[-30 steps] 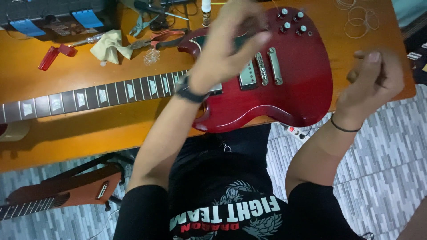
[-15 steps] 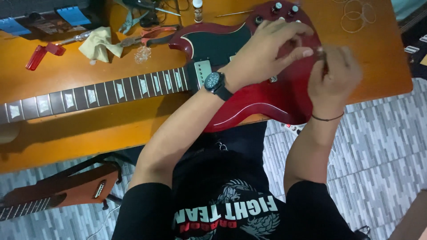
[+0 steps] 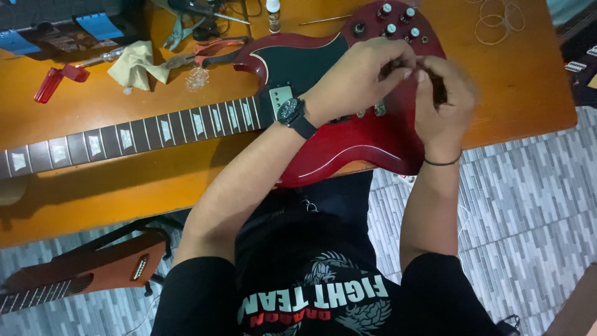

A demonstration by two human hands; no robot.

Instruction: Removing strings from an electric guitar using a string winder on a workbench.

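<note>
A red electric guitar (image 3: 373, 146) with a black pickguard lies flat on the orange wooden table (image 3: 528, 87). Its neck (image 3: 143, 134) runs off to the left. My left hand (image 3: 360, 74), with a black watch on the wrist, hovers over the bridge area with its fingertips pinched together. My right hand (image 3: 444, 102) is curled just to the right of it, and the fingertips of the two hands meet over the body. Whatever sits between the fingers is too small and blurred to make out. Several control knobs (image 3: 398, 22) lie just beyond the hands.
At the table's far edge lie a yellow cloth (image 3: 137, 62), a red winder tool (image 3: 59, 78), pliers (image 3: 205, 53), a small bottle (image 3: 272, 14), coiled strings (image 3: 497, 22) and a blue-lidded case (image 3: 93, 25). A second brown guitar (image 3: 93, 267) rests on the grey tiled floor (image 3: 528, 218).
My right hand came in from the raised position at the right and down to the bridge. My left hand shifted right along the body, so both hands now meet.
</note>
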